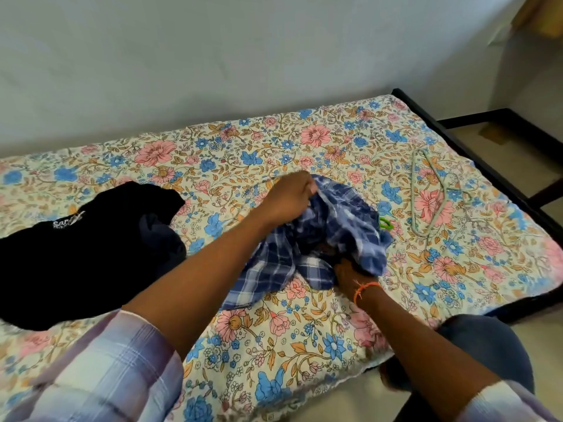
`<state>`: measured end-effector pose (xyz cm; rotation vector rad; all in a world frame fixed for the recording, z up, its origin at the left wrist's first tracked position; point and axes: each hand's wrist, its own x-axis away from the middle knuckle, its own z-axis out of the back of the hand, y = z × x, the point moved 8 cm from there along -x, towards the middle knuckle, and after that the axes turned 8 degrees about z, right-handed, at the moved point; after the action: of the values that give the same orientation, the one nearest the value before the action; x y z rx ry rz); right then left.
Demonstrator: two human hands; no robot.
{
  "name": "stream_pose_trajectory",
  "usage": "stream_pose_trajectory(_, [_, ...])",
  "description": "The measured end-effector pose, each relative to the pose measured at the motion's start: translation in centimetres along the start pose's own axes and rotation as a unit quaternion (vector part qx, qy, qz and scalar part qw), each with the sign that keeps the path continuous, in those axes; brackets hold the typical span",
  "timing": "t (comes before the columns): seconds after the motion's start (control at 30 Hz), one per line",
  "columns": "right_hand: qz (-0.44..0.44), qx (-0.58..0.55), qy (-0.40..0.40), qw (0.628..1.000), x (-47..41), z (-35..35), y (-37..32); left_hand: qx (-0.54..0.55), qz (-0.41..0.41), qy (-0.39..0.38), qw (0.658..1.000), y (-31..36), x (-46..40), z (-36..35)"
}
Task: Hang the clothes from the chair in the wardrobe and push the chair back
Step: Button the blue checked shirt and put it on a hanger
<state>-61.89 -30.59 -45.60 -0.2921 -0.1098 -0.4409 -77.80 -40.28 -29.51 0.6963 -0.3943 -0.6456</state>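
At the middle of the bed (274,345), the left hand (289,197) pinches the far edge of the blue plaid shirt (329,239), while the right hand (347,269) is buried in its near folds, grip hidden. A green hanger (386,223) peeks out just right of the shirt, nearer the right hand; a grey hanger (426,193) lies further right, long axis running away.

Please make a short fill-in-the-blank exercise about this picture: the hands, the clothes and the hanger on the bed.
1. The left hand pinches the blue ____ shirt.
2. The dark garment lies to the ____ of that shirt.
3. The grey hanger lies on the floral bedsheet, held by ____ hand.
4. An orange thread circles the ____ wrist.

Missing words: checked; left; neither; right
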Motion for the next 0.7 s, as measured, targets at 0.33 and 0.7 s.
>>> stream_pose_trajectory(0.33, [0.004, -0.552, -0.099, 0.828, 1.3, 4.6, -0.7, 0.007, -0.128, 0.075, 0.989, -0.9, 7.1, -7.9])
stream_pose_trajectory(0.7, [-0.126, -0.245, 0.18, 0.944, 0.9, 7.9, 4.6, 0.327, 0.169, -0.143, 0.919, -6.2, 8.7, -12.6])
